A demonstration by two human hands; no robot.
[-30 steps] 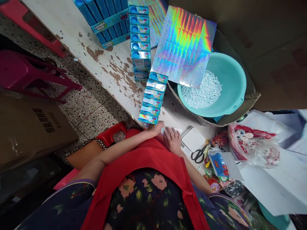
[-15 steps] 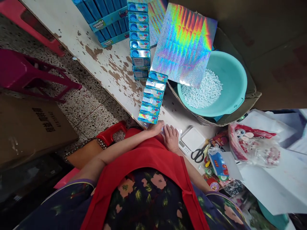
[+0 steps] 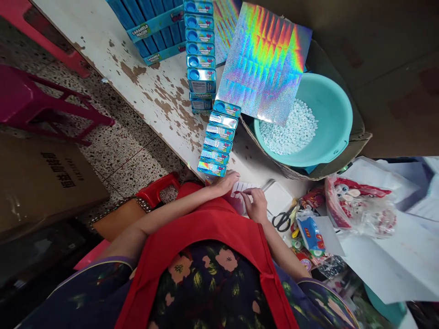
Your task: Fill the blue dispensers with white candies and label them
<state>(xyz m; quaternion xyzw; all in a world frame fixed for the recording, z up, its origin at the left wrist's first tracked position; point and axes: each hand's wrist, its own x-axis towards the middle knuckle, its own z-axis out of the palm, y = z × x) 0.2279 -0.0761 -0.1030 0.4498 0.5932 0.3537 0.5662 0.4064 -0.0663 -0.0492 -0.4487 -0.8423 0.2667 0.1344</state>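
Note:
My left hand rests at the near edge of the worn white table, fingers curled against a small white sheet with slots. My right hand pinches the same white sheet from the right side. Just beyond my left hand runs a row of small blue tins, leading back to a stack of tins. A small white scale lies right of my hands.
A teal basin of white pellets sits in a cardboard box under a holographic sheet. Scissors, a plastic bag of toys and white paper lie at right. Blue carton packs, pink chairs and a brown box stand left.
My right hand has turned from lying flat to pinching, and the white slotted sheet has come up between my two hands. The view shifted slightly.

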